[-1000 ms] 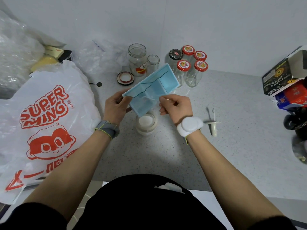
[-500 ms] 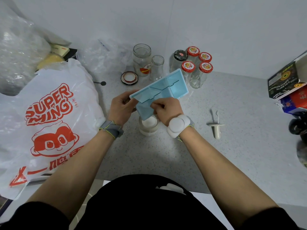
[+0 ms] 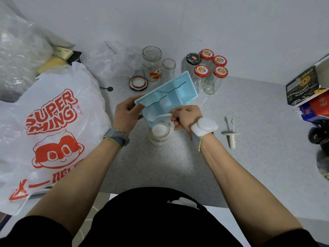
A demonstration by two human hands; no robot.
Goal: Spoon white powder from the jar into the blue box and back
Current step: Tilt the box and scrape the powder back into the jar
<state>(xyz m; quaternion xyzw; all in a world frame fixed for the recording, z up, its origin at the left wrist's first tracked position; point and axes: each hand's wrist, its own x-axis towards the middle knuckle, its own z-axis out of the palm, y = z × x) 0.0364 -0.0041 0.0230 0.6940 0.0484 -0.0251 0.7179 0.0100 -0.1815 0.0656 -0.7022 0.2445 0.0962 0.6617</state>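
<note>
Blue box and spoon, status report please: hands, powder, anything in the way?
Left hand grips tilted blue box. Right hand pinches white spoon, bowl in lowest compartment. Powder jar open directly below. Nothing blocking.

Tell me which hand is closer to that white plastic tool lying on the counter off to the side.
Right. The right hand, holding a spoon in the blue box, sits just beside the white tool; the left hand grips the box's far side.

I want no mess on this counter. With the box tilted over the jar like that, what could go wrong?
1. The blue box is held tilted above the jar; powder may slide past the narrow mouth onto the counter.
2. The spoon in the right hand could flick powder out.
3. The left hand grips only one corner, so the box could slip.
</note>
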